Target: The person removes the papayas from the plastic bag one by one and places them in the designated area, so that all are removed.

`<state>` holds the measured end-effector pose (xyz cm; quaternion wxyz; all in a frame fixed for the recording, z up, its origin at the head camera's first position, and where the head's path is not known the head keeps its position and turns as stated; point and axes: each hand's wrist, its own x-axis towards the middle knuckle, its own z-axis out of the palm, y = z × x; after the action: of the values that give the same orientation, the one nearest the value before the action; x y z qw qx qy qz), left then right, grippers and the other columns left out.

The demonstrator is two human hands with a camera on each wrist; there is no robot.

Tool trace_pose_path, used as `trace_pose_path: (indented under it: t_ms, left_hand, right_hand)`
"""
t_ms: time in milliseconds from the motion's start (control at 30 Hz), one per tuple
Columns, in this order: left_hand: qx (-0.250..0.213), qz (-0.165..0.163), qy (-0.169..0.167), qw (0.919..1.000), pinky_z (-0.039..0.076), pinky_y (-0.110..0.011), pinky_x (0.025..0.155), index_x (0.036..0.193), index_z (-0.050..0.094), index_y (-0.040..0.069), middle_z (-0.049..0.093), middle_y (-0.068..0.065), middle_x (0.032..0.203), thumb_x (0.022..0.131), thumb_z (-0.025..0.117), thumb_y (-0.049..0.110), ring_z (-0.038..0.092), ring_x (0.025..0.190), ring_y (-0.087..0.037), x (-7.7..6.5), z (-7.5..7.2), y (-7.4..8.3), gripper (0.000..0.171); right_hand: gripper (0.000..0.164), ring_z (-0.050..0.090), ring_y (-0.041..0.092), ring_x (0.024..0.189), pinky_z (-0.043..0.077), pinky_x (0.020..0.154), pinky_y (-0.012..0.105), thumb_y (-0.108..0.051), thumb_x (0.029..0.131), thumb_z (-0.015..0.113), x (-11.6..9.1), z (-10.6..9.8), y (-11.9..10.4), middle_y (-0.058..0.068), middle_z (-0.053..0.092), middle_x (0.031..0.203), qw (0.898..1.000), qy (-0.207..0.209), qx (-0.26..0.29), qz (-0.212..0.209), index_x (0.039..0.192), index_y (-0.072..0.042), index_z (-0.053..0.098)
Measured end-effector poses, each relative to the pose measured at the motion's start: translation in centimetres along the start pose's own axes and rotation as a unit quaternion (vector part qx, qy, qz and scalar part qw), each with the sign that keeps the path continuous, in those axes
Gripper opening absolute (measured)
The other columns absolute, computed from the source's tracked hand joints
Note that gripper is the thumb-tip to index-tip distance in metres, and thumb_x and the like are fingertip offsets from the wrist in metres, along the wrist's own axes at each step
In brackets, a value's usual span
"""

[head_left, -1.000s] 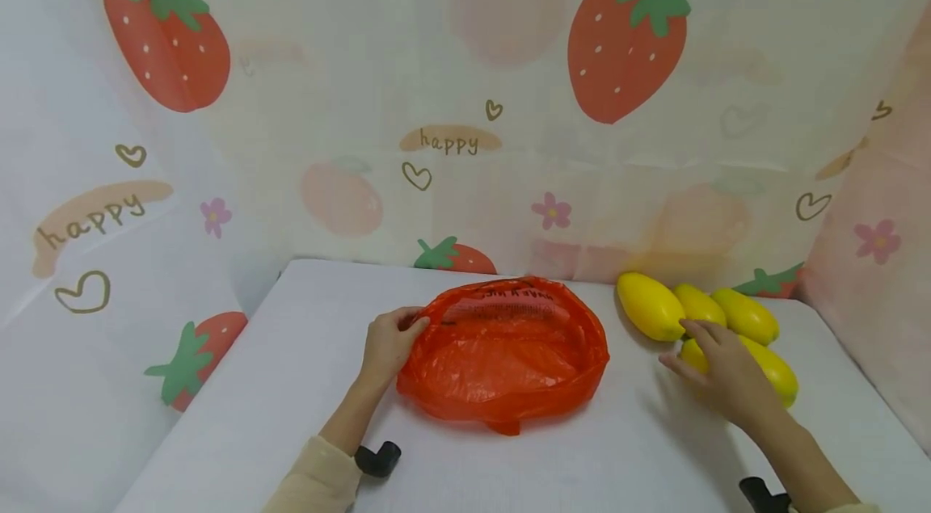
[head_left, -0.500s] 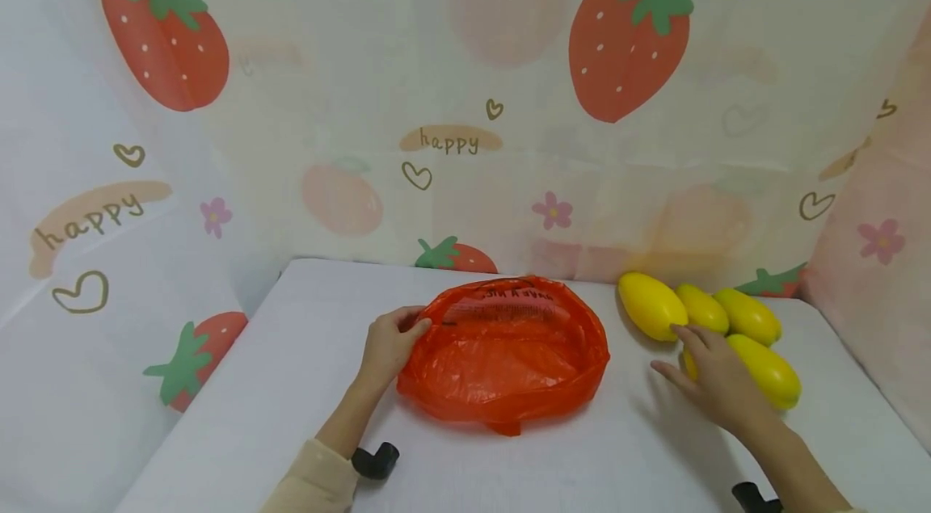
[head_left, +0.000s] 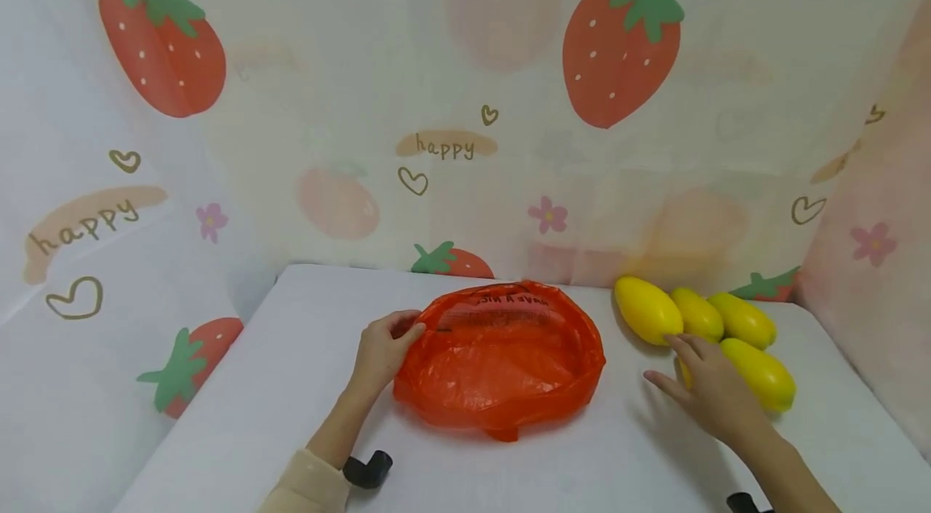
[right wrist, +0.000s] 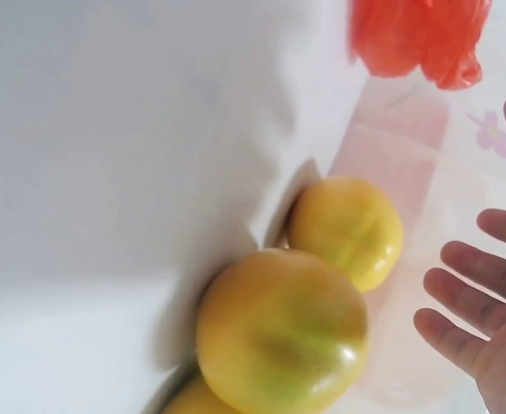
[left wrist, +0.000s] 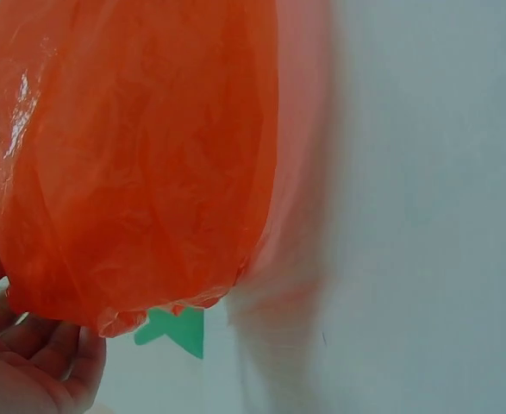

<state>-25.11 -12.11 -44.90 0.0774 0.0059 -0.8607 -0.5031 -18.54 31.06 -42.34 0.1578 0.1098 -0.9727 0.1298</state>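
Note:
A translucent red plastic bag (head_left: pixel 502 367) stands on the white table with its wide mouth facing up. At its left rim my left hand (head_left: pixel 381 350) pinches the plastic between thumb and fingers; the left wrist view shows the curled fingers at the bag's (left wrist: pixel 140 164) edge. Several yellow mango-like fruits (head_left: pixel 649 311) lie in a cluster to the right of the bag. My right hand (head_left: pixel 716 393) hovers over the near side of this cluster, partly hiding one fruit. In the right wrist view its fingers are spread and hold nothing, apart from the fruits (right wrist: pixel 283 332).
A strawberry-printed cloth (head_left: pixel 451 77) stands behind the table and along its sides. Black wrist-camera mounts (head_left: pixel 368 469) show near both forearms. White tabletop (head_left: pixel 625 448) lies between the bag and the fruits.
My right hand has drifted slightly left and toward the near edge. The left hand keeps its pinch on the bag. The head view has shifted a little.

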Motion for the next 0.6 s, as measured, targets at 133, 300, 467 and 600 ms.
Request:
trace_pose_path:
  t_ms: [133, 300, 467, 600]
  left_hand:
    - [-0.001, 0.008, -0.003, 1.0, 0.057, -0.038, 0.092, 0.121, 0.068, 0.006, 0.071, -0.011, 0.111, 0.093, 0.066, 0.018, 0.064, 0.1, -0.023, 0.1, 0.3, -0.2, 0.03]
    - [0.005, 0.02, -0.014, 0.9997, 0.057, -0.039, 0.092, 0.123, 0.066, 0.008, 0.07, -0.011, 0.113, 0.093, 0.067, 0.021, 0.064, 0.102, -0.024, 0.3, 0.2, -0.3, 0.033]
    - [0.016, 0.021, -0.04, 0.9988, 0.056, -0.041, 0.094, 0.131, 0.061, 0.009, 0.067, -0.011, 0.123, 0.091, 0.069, 0.029, 0.062, 0.111, -0.026, 0.0, -0.4, -0.7, 0.045]
    - [0.036, 0.024, -0.073, 0.9964, 0.053, -0.048, 0.099, 0.141, 0.05, 0.013, 0.057, -0.013, 0.138, 0.089, 0.069, 0.041, 0.055, 0.124, -0.031, -0.1, -1.3, -0.7, 0.062]
  right_hand:
    - [0.063, 0.057, 0.045, 0.109, 0.049, 0.092, 0.062, -0.039, 0.084, 0.074, -0.1, 0.1, 0.1, 0.029, 0.057, 0.123, 1.0, 0.002, 0.001, 0.003, 0.126, 0.004, 0.058]
    - [0.065, 0.057, 0.046, 0.109, 0.049, 0.092, 0.062, -0.043, 0.086, 0.071, 0.4, 0.2, -0.3, 0.029, 0.057, 0.124, 1.0, -0.011, 0.009, 0.001, 0.128, 0.004, 0.056]
    - [0.065, 0.058, 0.044, 0.107, 0.051, 0.092, 0.06, -0.041, 0.086, 0.072, 1.2, 0.6, -0.6, 0.029, 0.058, 0.123, 1.0, -0.009, 0.0, -0.011, 0.128, 0.006, 0.055]
    - [0.068, 0.054, 0.046, 0.115, 0.046, 0.097, 0.062, -0.043, 0.086, 0.071, 1.6, 0.6, -0.9, 0.029, 0.056, 0.128, 1.0, -0.002, -0.006, -0.014, 0.131, 0.005, 0.054]
